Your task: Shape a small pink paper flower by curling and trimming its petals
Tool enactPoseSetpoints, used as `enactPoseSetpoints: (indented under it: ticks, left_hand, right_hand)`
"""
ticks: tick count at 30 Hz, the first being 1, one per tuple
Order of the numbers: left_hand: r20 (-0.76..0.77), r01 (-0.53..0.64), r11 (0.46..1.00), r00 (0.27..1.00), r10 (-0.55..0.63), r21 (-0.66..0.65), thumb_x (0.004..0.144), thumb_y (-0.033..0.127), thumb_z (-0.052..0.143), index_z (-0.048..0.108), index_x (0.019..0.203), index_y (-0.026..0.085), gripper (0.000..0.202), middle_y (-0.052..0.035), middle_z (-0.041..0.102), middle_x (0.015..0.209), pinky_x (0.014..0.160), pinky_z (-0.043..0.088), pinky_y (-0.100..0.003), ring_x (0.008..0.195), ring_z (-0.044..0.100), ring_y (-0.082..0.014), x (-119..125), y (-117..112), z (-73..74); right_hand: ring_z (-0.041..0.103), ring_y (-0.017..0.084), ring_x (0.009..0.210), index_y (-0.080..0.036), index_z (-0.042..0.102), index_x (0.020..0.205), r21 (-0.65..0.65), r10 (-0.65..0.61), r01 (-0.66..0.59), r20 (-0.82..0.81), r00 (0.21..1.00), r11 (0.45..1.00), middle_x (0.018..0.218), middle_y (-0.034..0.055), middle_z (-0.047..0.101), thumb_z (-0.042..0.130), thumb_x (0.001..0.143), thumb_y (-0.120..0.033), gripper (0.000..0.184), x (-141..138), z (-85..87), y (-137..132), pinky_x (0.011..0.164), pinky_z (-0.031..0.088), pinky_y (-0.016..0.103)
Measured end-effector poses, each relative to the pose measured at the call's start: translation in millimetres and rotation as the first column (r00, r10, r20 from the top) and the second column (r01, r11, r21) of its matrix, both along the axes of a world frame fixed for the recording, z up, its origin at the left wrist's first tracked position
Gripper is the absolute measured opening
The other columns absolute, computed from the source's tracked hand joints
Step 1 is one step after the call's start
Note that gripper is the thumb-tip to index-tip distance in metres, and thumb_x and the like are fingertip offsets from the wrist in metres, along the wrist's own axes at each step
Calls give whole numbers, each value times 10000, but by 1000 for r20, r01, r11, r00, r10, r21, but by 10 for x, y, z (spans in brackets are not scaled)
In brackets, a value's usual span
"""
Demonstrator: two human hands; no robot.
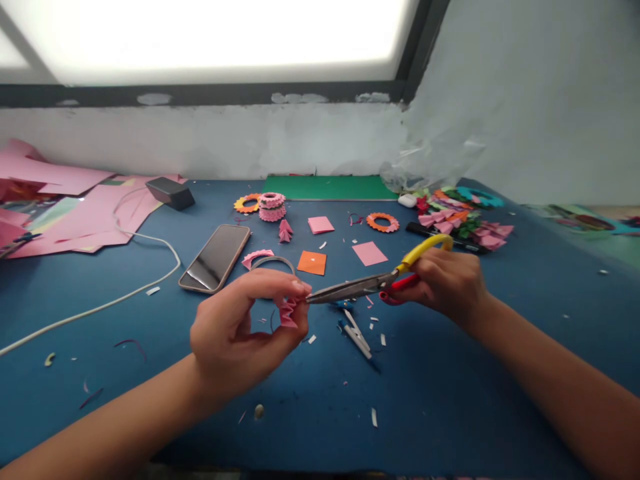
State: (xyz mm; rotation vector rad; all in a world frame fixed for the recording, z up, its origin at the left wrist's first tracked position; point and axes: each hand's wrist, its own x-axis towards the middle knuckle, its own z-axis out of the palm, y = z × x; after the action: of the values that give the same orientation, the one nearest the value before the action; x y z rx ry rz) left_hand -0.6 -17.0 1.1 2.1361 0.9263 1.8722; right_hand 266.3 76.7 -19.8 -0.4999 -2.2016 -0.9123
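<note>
Between the thumb and fingers of my left hand (250, 327) is a small pleated piece of pink paper (288, 312), partly covered by the fingers. My right hand (447, 280) grips a pair of scissors (355, 289) by its yellow and red handles. The blades point left, and their tips meet the fingertips of my left hand at the paper's edge; whether they touch the paper I cannot tell. Below the blades a drawing compass (357, 340) lies on the blue table (450, 400). Behind my left hand is a grey ring (273, 261), partly hidden.
A phone (216, 259) and a white cable (150, 237) lie on the left, near pink sheets (95, 220). Pink and orange squares (311, 263), scalloped paper rings (383, 223) and a green board (330, 187) are farther back. Folded paper pieces (460, 217) pile up at right.
</note>
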Motion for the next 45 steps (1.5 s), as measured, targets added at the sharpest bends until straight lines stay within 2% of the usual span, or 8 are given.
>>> enactPoseSetpoints:
  ticks: [25, 29, 33, 36, 38, 41, 43, 45]
  left_hand:
    - [-125, 87, 993, 989, -77, 80, 607, -111, 646, 605, 921, 169, 423, -29, 683, 852, 643, 580, -263, 756, 667, -146, -115, 32, -21]
    - [-75, 63, 997, 995, -60, 40, 627, -91, 647, 604, 893, 181, 383, -16, 683, 831, 636, 577, -250, 726, 671, -136, -77, 29, -16]
    - [-28, 47, 998, 999, -46, 31, 631, -92, 651, 594, 862, 167, 351, -11, 673, 796, 646, 568, -263, 728, 670, -139, -41, 44, -15]
    - [-44, 30, 999, 999, -29, 29, 639, -75, 656, 594, 844, 187, 339, -3, 678, 796, 633, 553, -275, 732, 665, -141, -26, 33, 1]
    - [-18, 3, 999, 1000, -3, -36, 664, -45, 662, 594, 830, 201, 305, 7, 680, 784, 597, 538, -246, 738, 661, -135, -15, 17, 18]
    - [44, -20, 952, 998, 35, -304, 710, 47, 691, 605, 854, 196, 224, 4, 683, 796, 513, 512, -183, 670, 632, -99, 3, 7, 45]
    - [73, 9, 872, 997, 30, -490, 710, 132, 727, 608, 898, 191, 230, -9, 690, 828, 467, 501, -162, 634, 613, -90, 12, 16, 53]
    - [120, 84, 792, 993, -14, -605, 694, 191, 752, 599, 925, 191, 277, -21, 694, 855, 455, 508, -160, 673, 636, -112, 19, 33, 48]
  right_hand:
    - [572, 113, 485, -185, 562, 768, -30, 0, 2, 60, 998, 1000, 571, -1, 626, 478, 916, -425, 294, 10, -20, -8, 458, 357, 237]
    - [531, 108, 424, -197, 529, 685, -38, 20, -22, -31, 999, 999, 514, -6, 596, 487, 905, -427, 321, 19, -37, -3, 422, 312, 252]
    - [488, 116, 376, -207, 515, 616, -150, -125, 106, -124, 984, 983, 437, -16, 532, 469, 864, -537, 415, 15, -78, 51, 393, 273, 256]
    - [555, 169, 458, -178, 612, 788, -360, -395, 341, -86, 915, 868, 549, 31, 612, 445, 832, -607, 462, 1, -112, 111, 414, 312, 265]
    - [629, 228, 619, -156, 627, 971, -540, -532, 447, -3, 847, 714, 768, 87, 688, 489, 820, -565, 457, 1, -137, 153, 482, 388, 284]
    - [652, 290, 787, -156, 620, 1081, -721, -596, 487, 127, 793, 494, 970, 122, 692, 522, 807, -522, 468, 27, -182, 209, 596, 463, 338]
    - [656, 298, 792, -163, 632, 1089, -757, -590, 481, 158, 792, 442, 966, 118, 699, 518, 804, -529, 478, 50, -215, 236, 619, 483, 361]
    - [655, 292, 836, -174, 633, 1101, -773, -562, 462, 168, 810, 435, 1009, 102, 695, 518, 810, -511, 460, 61, -238, 250, 668, 501, 369]
